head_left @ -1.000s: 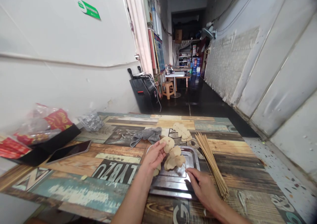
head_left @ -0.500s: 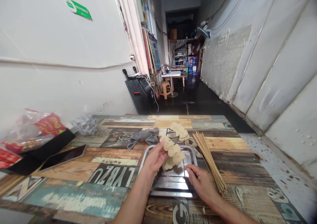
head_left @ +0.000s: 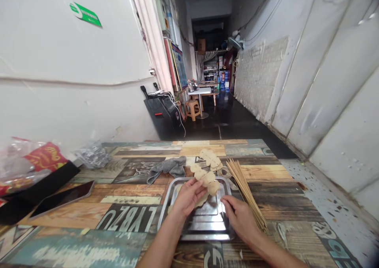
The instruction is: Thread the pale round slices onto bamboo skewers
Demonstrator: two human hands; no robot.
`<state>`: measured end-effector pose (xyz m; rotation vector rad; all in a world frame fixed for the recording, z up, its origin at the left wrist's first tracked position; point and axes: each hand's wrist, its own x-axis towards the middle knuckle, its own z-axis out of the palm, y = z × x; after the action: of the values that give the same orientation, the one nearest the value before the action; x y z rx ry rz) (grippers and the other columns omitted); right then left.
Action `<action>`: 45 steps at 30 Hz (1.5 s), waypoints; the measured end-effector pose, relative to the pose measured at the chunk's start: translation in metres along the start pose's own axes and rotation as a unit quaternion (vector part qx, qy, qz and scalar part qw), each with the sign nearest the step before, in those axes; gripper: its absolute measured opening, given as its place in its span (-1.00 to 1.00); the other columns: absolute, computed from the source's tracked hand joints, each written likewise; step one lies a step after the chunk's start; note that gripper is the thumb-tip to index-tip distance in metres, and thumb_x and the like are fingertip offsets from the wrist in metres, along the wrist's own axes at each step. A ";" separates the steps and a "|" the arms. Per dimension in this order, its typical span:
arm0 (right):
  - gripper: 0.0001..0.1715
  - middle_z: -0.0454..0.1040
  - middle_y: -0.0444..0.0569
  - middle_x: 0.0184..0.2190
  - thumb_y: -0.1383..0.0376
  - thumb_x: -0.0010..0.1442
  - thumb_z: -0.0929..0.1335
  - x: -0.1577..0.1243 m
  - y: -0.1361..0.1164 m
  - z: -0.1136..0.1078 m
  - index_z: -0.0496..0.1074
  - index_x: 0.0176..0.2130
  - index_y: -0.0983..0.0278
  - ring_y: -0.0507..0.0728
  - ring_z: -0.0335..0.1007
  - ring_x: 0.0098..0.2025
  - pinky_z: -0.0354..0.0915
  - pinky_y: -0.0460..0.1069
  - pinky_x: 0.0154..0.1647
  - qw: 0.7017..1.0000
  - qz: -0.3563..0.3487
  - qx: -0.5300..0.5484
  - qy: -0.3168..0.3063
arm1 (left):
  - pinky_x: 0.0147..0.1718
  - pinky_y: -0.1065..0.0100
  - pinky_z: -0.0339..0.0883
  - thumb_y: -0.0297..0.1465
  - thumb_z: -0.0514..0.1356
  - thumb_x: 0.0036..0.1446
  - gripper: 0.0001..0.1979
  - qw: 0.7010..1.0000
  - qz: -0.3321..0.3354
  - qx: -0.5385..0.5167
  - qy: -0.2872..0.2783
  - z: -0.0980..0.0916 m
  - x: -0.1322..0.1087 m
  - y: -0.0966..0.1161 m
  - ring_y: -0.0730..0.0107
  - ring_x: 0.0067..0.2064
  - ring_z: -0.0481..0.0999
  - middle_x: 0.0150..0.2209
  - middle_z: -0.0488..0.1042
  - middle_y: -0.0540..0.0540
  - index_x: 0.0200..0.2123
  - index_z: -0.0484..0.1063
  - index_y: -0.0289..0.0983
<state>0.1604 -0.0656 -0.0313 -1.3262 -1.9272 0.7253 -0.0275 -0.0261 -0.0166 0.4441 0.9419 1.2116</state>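
Note:
Over a metal tray (head_left: 204, 236), my left hand (head_left: 191, 195) is closed on a row of thin, pale tan slices (head_left: 209, 178) with wavy edges, strung together. Low on the right, my right hand (head_left: 239, 214) pinches the near end of the skewer under that row; most of the stick is hidden by slices and fingers. More pale slices lie in the tray, partly behind my left hand. Beyond the tray rests a small pile of finished-looking slice rows (head_left: 211, 158). A bundle of bamboo skewers (head_left: 247, 195) lies just right of the tray, close to my right hand.
A grey cloth (head_left: 167, 169) lies behind the tray on the patterned wooden table (head_left: 130, 246). To the left are a dark phone or tablet (head_left: 62, 199), a clear bag of grey pieces (head_left: 93, 156) and red-and-clear packaging (head_left: 44, 157). A black case (head_left: 162, 116) stands past the table.
My left hand has shifted nearer the middle of the strung slices, which sit slightly lower over the tray. My right hand keeps its pinch. The whole view has shifted a little.

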 end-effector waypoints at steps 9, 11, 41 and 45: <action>-0.62 0.54 -0.05 -0.37 0.20 0.29 0.11 0.044 -0.002 -0.034 0.45 -0.21 0.22 0.13 0.45 -0.35 0.22 -0.05 -0.35 0.982 0.020 -0.189 0.013 | -0.29 0.41 0.34 -0.43 0.25 -0.03 -0.61 0.986 0.098 0.089 0.098 -0.004 -0.001 0.002 0.41 -0.27 0.50 -0.19 0.50 -0.25 -0.09 0.32 -0.37; -0.63 0.54 -0.05 -0.35 0.23 0.30 0.11 0.065 0.001 -0.033 0.44 -0.21 0.21 0.13 0.45 -0.32 0.19 -0.06 -0.35 0.963 0.032 -0.267 -0.002 | -0.29 0.40 0.33 -0.41 0.26 -0.06 -0.60 0.986 0.100 0.095 0.091 -0.003 -0.001 0.001 0.41 -0.28 0.49 -0.19 0.50 -0.24 -0.11 0.34 -0.38; -0.71 0.51 -0.01 -0.47 0.33 0.19 0.21 0.065 0.061 -0.065 0.44 -0.44 0.33 0.07 0.41 -0.41 0.10 -0.11 -0.42 0.942 0.132 -0.305 -0.039 | -0.28 0.33 0.15 -0.41 0.16 -0.04 -0.73 0.712 0.147 0.679 0.098 -0.022 0.001 0.001 0.18 -0.27 0.44 -0.34 0.49 -0.21 -0.21 0.47 -0.31; -0.65 0.50 -0.04 -0.49 0.32 0.22 0.18 0.062 0.063 -0.071 0.45 -0.46 0.31 0.05 0.39 -0.42 0.09 -0.12 -0.44 0.948 0.121 -0.292 -0.029 | -0.33 0.36 0.12 -0.39 0.14 -0.01 -0.80 0.716 0.128 0.680 0.090 -0.020 0.000 0.006 0.23 -0.30 0.44 -0.34 0.50 -0.18 -0.30 0.49 -0.28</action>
<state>0.2367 0.0177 -0.0218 -1.9413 -2.1392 0.3048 -0.0472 -0.0283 -0.0235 1.6886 1.9252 0.5661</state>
